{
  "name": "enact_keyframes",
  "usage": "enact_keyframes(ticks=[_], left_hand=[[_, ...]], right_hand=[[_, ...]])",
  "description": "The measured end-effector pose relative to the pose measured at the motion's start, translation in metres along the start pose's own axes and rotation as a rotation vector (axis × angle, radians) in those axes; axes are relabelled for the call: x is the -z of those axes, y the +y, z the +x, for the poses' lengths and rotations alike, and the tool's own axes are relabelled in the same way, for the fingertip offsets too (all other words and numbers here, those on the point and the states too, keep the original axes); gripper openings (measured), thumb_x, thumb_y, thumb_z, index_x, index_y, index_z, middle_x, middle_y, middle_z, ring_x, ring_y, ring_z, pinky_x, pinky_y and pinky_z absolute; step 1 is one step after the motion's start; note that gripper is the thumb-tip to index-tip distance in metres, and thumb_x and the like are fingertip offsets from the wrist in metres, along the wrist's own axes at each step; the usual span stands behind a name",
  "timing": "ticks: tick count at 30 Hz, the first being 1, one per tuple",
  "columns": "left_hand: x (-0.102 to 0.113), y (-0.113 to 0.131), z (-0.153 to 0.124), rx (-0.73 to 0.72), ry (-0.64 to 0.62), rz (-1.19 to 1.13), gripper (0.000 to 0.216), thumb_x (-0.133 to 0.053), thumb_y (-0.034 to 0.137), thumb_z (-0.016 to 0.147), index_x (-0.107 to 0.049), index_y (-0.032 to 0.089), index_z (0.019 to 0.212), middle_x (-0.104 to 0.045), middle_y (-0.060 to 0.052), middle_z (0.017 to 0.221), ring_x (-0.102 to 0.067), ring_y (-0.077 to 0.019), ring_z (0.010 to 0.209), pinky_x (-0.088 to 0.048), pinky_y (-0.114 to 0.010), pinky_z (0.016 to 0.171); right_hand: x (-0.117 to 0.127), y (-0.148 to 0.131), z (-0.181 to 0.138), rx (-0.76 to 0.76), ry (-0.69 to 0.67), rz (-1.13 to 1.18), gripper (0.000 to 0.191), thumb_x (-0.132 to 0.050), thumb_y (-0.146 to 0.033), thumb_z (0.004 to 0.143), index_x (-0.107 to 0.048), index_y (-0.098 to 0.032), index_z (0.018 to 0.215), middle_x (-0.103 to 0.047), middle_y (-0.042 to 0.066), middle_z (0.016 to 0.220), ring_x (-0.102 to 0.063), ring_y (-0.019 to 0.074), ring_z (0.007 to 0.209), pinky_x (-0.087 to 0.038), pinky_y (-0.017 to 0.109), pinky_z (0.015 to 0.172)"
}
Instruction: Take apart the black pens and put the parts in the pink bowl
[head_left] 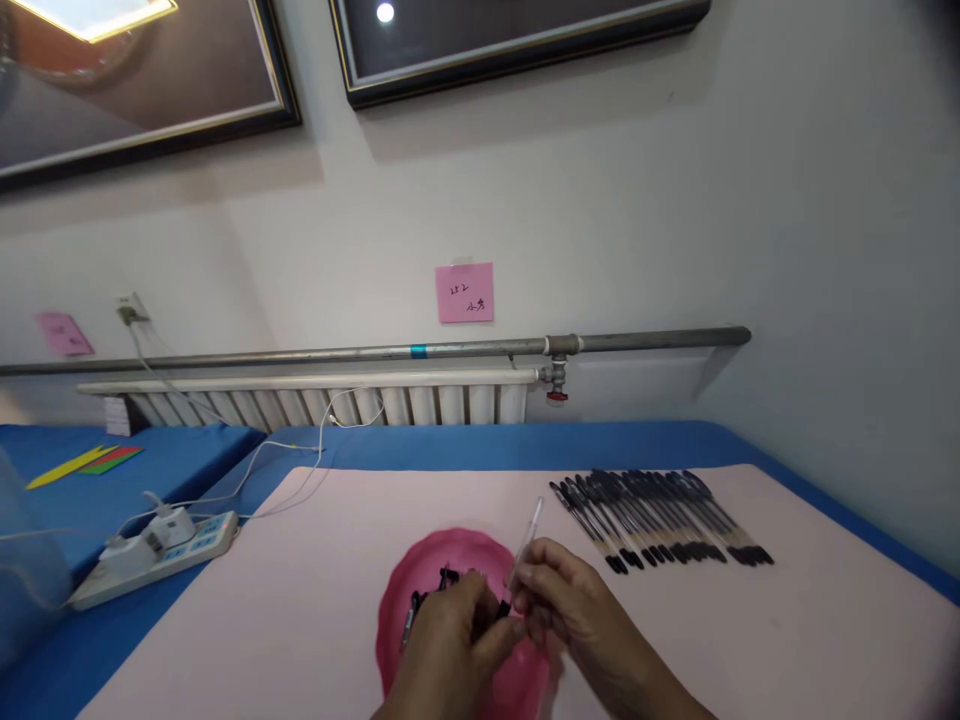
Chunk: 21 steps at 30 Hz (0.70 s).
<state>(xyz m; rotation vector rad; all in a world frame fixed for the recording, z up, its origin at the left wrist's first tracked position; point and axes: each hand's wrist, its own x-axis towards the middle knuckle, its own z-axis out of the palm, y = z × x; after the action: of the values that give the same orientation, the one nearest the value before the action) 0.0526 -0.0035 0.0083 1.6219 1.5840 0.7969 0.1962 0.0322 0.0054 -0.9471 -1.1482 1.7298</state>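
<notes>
My right hand (562, 595) pinches a clear pen barrel (529, 535), which slants upward with its pale end at the top. At the barrel's lower end shows a small black pen part (504, 608), gripped between the fingers of my left hand (461, 635). Both hands are closed and meet above a pink scalloped bowl (390, 610). Black pen parts (415, 603) lie in the bowl, partly hidden behind my left hand. To the right, a row of several pens (652, 515) with black ends lies side by side on the pink sheet.
The pink sheet (300, 590) covers a blue table (480, 443). At the left edge sits a white power strip (161, 560) with plugs and trailing white cables (321, 440). Yellow, red and green flat strips (75, 463) lie farther left. Behind are a radiator (420, 403) and a pipe (465, 350).
</notes>
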Motion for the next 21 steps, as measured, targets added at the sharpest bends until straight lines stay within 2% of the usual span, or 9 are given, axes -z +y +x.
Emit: enact_keyframes(ticks=[4,6,9,11,13,15,19,21], left_hand=[[0.002,0.005,-0.004,-0.108,0.008,0.083,0.021,-0.047,0.033,0.082,-0.049,0.019,0.066,-0.057,-0.001,0.065,-0.046,-0.0134,0.060,-0.027,-0.026,0.056],[0.003,0.006,-0.004,-0.091,-0.037,0.023,0.023,-0.046,0.033,0.082,-0.049,0.019,0.065,-0.057,-0.001,0.063,-0.047,-0.0130,0.058,-0.028,-0.025,0.054],[0.002,0.003,-0.002,0.023,-0.179,-0.233,0.026,-0.049,0.038,0.080,-0.049,0.019,0.063,-0.053,0.001,0.054,-0.046,-0.0110,0.049,-0.028,-0.023,0.048],[0.001,-0.002,0.000,0.094,-0.302,-0.461,0.032,-0.050,0.048,0.078,-0.051,0.018,0.067,-0.052,0.002,0.051,-0.044,-0.0096,0.042,-0.027,-0.022,0.044],[0.000,-0.005,0.001,0.142,-0.369,-0.612,0.041,-0.051,0.058,0.075,-0.053,0.017,0.072,-0.051,0.003,0.049,-0.041,-0.0085,0.037,-0.025,-0.022,0.040],[-0.001,-0.007,0.001,0.144,-0.349,-0.627,0.045,-0.051,0.060,0.074,-0.054,0.016,0.073,-0.051,0.003,0.048,-0.041,-0.0080,0.035,-0.025,-0.021,0.038],[-0.002,-0.002,-0.001,0.106,-0.274,-0.544,0.042,-0.052,0.058,0.075,-0.053,0.016,0.069,-0.052,0.003,0.046,-0.043,-0.0078,0.035,-0.025,-0.021,0.038],[-0.002,0.001,-0.002,0.117,-0.277,-0.561,0.042,-0.052,0.058,0.075,-0.053,0.017,0.071,-0.053,0.004,0.046,-0.043,-0.0078,0.035,-0.025,-0.020,0.038]], right_hand=[[-0.001,0.002,-0.003,0.053,0.015,-0.079,0.016,-0.055,-0.031,0.077,-0.052,-0.019,0.068,-0.060,-0.002,0.057,-0.051,0.0092,0.049,-0.038,0.022,0.049],[0.000,0.002,-0.004,0.074,0.025,-0.106,0.016,-0.055,-0.031,0.077,-0.050,-0.019,0.067,-0.059,-0.003,0.056,-0.050,0.0085,0.047,-0.037,0.021,0.048],[0.000,0.001,-0.004,0.067,-0.016,-0.051,0.017,-0.057,-0.032,0.076,-0.049,-0.019,0.068,-0.056,-0.005,0.054,-0.047,0.0075,0.046,-0.032,0.020,0.045],[0.001,0.000,-0.002,0.038,-0.070,0.051,0.016,-0.058,-0.033,0.075,-0.050,-0.019,0.071,-0.054,-0.005,0.054,-0.045,0.0070,0.045,-0.028,0.019,0.043],[0.002,0.000,0.000,0.022,-0.114,0.116,0.019,-0.060,-0.035,0.073,-0.053,-0.018,0.077,-0.056,-0.004,0.059,-0.045,0.0071,0.047,-0.029,0.019,0.044],[0.002,0.001,0.001,0.034,-0.093,0.079,0.026,-0.065,-0.039,0.071,-0.054,-0.018,0.081,-0.056,-0.004,0.061,-0.045,0.0067,0.047,-0.031,0.019,0.046],[0.001,0.004,0.002,0.066,0.056,-0.024,0.031,-0.070,-0.041,0.068,-0.050,-0.019,0.071,-0.050,-0.008,0.050,-0.040,0.0054,0.040,-0.027,0.019,0.042],[0.000,0.005,0.001,0.059,0.074,0.037,0.029,-0.071,-0.039,0.068,-0.053,-0.019,0.079,-0.053,-0.007,0.051,-0.042,0.0067,0.041,-0.029,0.020,0.043]])
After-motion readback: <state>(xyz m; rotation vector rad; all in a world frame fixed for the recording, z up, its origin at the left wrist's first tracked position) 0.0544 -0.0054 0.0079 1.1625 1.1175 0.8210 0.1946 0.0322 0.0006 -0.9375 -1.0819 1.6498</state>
